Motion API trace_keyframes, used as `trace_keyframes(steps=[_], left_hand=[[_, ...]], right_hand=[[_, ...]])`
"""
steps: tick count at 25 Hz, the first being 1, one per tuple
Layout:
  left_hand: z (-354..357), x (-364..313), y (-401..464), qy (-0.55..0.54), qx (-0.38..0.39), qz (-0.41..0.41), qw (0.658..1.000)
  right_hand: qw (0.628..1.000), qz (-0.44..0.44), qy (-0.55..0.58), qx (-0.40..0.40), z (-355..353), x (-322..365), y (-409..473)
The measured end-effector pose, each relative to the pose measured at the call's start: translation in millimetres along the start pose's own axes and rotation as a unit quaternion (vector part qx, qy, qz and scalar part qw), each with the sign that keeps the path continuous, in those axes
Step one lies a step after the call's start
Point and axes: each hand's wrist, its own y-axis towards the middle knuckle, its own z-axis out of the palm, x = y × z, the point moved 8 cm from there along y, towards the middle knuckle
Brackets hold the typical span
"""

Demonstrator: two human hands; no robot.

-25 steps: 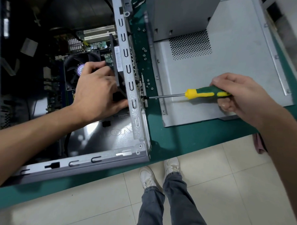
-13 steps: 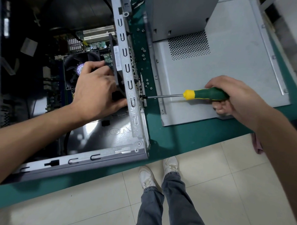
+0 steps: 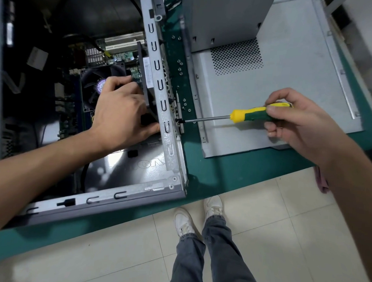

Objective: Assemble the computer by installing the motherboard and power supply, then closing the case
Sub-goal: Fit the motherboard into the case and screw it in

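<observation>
Gripping a screwdriver (image 3: 253,115), the right hand (image 3: 297,121) sets its tip against the case (image 3: 170,140) — the left hand (image 3: 122,115) clasps a black part inside.

One marking can be partly read: raised letters on the glossy black panel (image 3: 125,166) inside the open computer case (image 3: 170,144), at about seven o'clock from the middle of the view. They stand upside down to the camera and show as "OVON", the rest lost under the case's metal rim. A white sticker (image 3: 148,72) on the black part at eleven o'clock carries a barcode and small print too fine to read. The round purple fan label (image 3: 100,86) is blurred.
</observation>
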Motion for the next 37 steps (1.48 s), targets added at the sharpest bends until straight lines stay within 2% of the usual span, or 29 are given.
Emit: trace_keyframes(steps=[3,4,7,12,16,18,21,22,25,27,31,35,37], left_hand=[[0,0,0,0.0,0.001,0.002,1.0],[1,1,0,0.001,0.005,0.0,1.0],[0,2,0,-0.001,0.003,-0.005,1.0],[-2,-1,1,-0.012,-0.009,-0.004,1.0],[-1,3,0,0.0,-0.006,-0.02,1.0],[0,4,0,0.0,-0.006,-0.024,1.0],[0,2,0,-0.014,-0.005,-0.015,1.0],[0,3,-1,-0.013,-0.005,-0.015,1.0],[1,3,-2,-0.009,-0.005,-0.018,1.0],[1,4,-2,-0.007,-0.002,-0.021,1.0],[3,5,-2,0.001,0.009,-0.029,1.0],[1,2,0,-0.003,0.008,-0.022,1.0],[0,2,0,0.0,0.005,-0.019,1.0]], right_hand=[[0.989,0.008,-0.138,-0.06,-2,-3,3],[0.99,0.013,-0.126,-0.061,-2,-5,4],[0.999,0.014,0.031,-0.008,0,-3,3],[0.985,0.012,-0.156,-0.07,-4,0,4],[1.0,0.008,-0.01,-0.009,1,3,2],[0.998,-0.013,-0.051,-0.026,1,5,3],[0.984,0.013,-0.161,-0.08,-3,0,4],[0.986,0.026,-0.15,-0.073,-4,-4,4],[1.0,0.025,-0.008,0.01,0,-6,0],[1.0,0.013,-0.02,0.021,2,-4,-3],[0.988,0.031,-0.133,-0.067,-2,-7,2],[0.998,0.044,0.001,0.034,3,-3,-1],[0.998,0.041,-0.032,0.022,3,-2,-1]])
